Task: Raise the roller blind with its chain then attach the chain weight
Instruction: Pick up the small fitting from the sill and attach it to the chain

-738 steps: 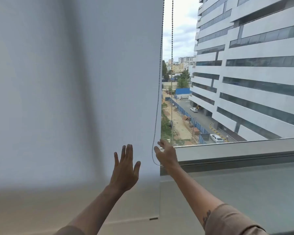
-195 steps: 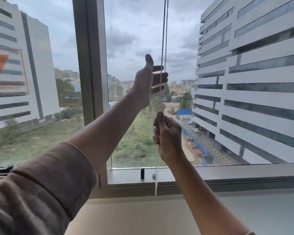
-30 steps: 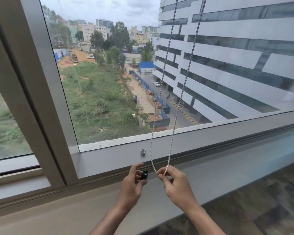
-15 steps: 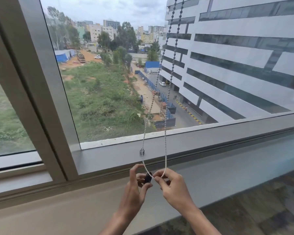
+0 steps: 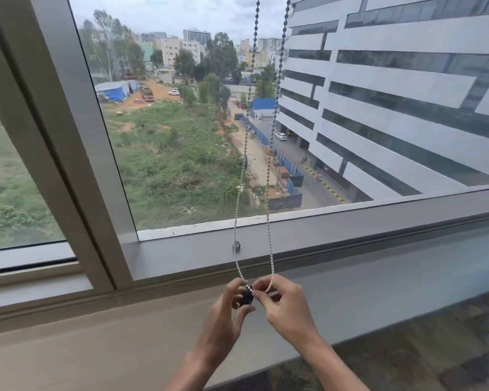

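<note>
head view: both hands low in front of the window sill (image 5: 350, 235), meeting at the bottom of the bead chain (image 5: 268, 176). left hand (image 5: 226, 314) pinched narrow around the small dark chain weight (image 5: 247, 297), thumb and fingers closed on its sides. right hand (image 5: 285, 309) pinched on the chain's lowest bend, thumb and forefinger touching the beads right at the top of the weight. two strands running up and out of the top of frame, hanging a little slack and apart. no blind fabric in view, so raised clear of the glass by the look of it. a small metal fitting (image 5: 237, 246) sitting on the sill just behind the left strand.

handling, as a judgement: chain light, limp, beaded and a bit slippery, so best nipped close to the bend where the beads give purchase. weight small, rigid and light, easy to fumble; better gripped by its flanks, leaving the slot free for the beads.

against the earlier looks: far back, blind down over the pane and hands flat on the fabric; later, hands up high hauling the strands with the glass bare. a second ago, weight beside the loop; now loop and weight brought together, touching, hands tighter in.
</note>
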### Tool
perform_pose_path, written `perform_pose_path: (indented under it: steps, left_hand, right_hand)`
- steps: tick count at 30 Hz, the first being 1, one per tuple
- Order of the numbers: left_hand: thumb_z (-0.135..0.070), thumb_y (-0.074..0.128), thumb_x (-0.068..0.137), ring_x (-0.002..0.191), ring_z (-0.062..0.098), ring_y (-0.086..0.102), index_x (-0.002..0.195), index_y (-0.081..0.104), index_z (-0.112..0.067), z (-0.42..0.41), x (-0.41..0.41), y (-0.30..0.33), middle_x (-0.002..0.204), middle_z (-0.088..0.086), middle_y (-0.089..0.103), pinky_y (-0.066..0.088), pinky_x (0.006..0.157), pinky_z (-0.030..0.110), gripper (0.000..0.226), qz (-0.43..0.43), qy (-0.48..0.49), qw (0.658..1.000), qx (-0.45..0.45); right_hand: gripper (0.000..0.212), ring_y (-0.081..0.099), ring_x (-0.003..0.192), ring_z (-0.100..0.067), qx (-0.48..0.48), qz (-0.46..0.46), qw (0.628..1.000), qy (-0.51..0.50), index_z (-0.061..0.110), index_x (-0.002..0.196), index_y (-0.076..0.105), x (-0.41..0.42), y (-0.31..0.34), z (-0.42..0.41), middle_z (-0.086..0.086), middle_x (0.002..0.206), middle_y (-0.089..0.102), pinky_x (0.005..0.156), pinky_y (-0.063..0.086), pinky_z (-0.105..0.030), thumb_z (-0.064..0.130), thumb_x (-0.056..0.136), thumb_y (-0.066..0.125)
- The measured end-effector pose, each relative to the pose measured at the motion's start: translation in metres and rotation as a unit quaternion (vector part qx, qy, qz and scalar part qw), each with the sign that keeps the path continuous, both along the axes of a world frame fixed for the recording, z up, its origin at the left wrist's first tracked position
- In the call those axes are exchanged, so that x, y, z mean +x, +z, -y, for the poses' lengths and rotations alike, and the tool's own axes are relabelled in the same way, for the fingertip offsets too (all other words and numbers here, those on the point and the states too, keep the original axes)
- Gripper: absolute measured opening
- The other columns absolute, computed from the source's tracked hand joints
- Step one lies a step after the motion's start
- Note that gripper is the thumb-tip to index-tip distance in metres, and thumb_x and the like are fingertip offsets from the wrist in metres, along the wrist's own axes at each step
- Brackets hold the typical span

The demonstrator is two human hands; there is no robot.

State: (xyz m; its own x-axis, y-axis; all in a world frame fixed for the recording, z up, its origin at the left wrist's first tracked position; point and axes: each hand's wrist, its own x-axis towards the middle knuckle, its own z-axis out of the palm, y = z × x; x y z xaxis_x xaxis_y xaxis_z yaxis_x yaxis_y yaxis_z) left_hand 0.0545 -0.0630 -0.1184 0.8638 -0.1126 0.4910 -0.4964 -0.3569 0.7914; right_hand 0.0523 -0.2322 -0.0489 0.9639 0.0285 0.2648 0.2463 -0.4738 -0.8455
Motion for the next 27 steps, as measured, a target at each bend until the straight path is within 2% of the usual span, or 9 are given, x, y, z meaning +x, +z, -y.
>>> perform_pose_path:
  steps: [3,7,13,19,27]
  left_hand:
    - [-0.003,0.082,0.093,0.101,0.006,0.074,0.151,0.044,-0.048,0.002,-0.002,0.003,0.116,-0.022,0.073,0.055,0.092,0.017,0.082,-0.006,0.0,1.0,0.002]
    - [-0.002,0.083,0.092,0.104,0.001,0.072,0.152,0.046,-0.044,0.005,-0.003,0.008,0.121,-0.023,0.07,0.05,0.094,0.009,0.082,0.008,0.006,1.0,0.008]
    - [-0.001,0.082,0.093,0.1,0.004,0.074,0.15,0.053,-0.036,0.007,-0.003,0.01,0.122,-0.022,0.07,0.054,0.094,0.014,0.073,0.021,0.007,1.0,0.002]
    - [-0.003,0.083,0.092,0.1,0.002,0.074,0.147,0.059,-0.026,0.008,-0.004,0.014,0.117,-0.02,0.074,0.055,0.094,0.015,0.064,0.04,0.012,0.999,0.004]
    - [0.004,0.083,0.091,0.1,0.006,0.072,0.136,0.065,-0.028,0.01,-0.007,0.021,0.113,-0.014,0.074,0.055,0.09,0.019,0.059,0.074,0.01,0.997,0.003]
  right_hand:
    - [0.017,0.074,0.081,-0.012,-0.002,0.015,1.0,-0.004,0.024,0.091,0.078,0.0,0.0,0.001,0.013,0.086,0.078,0.068,0.058,-0.024,0.008,0.091,0.081]
    - [0.015,0.075,0.085,-0.012,-0.003,0.026,1.0,0.001,0.024,0.094,0.079,-0.001,0.002,0.003,0.013,0.087,0.079,0.071,0.06,-0.032,0.009,0.091,0.081]
    - [0.014,0.076,0.086,-0.01,-0.001,0.05,0.999,0.006,0.022,0.093,0.078,-0.004,0.008,0.006,0.011,0.087,0.079,0.071,0.058,-0.023,0.008,0.091,0.081]
    - [0.014,0.076,0.086,-0.009,-0.004,0.07,0.997,0.015,0.018,0.091,0.078,-0.006,0.013,0.01,0.01,0.088,0.077,0.071,0.061,-0.024,0.005,0.09,0.081]
    - [0.014,0.077,0.088,-0.008,0.0,0.106,0.994,0.013,0.014,0.09,0.082,-0.008,0.016,0.012,0.009,0.093,0.075,0.078,0.063,-0.025,0.001,0.087,0.084]
